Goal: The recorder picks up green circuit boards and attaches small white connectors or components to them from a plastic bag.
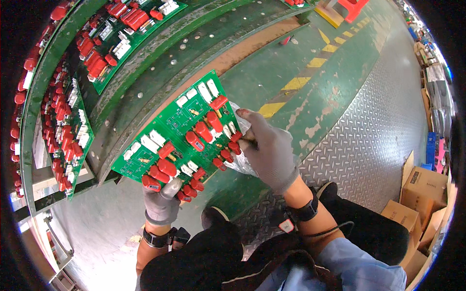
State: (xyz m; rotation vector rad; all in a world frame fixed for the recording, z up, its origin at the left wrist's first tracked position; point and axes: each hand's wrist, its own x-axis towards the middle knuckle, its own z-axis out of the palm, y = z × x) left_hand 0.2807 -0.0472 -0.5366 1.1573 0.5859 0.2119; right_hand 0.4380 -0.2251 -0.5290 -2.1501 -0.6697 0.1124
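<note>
A green circuit board [174,127] is held tilted in front of me, with red capacitors [202,130] and white connectors [153,140] standing on its upper face. My left hand [162,207], in a grey glove, is closed on its lower edge; the thumb lies over the components and the other fingers are mostly hidden. At the right edge, my gloved right hand [270,157] is closed with bent fingers by the capacitors. Crumpled clear plastic [241,166] shows under that hand; how it is held is partly hidden.
A green metal rack [160,69] at the left carries more populated boards [127,25], some standing on edge [68,140]. Cardboard boxes [424,186] are stacked at the right. The floor has a yellow striped line [295,83] and grey tread plate [361,114].
</note>
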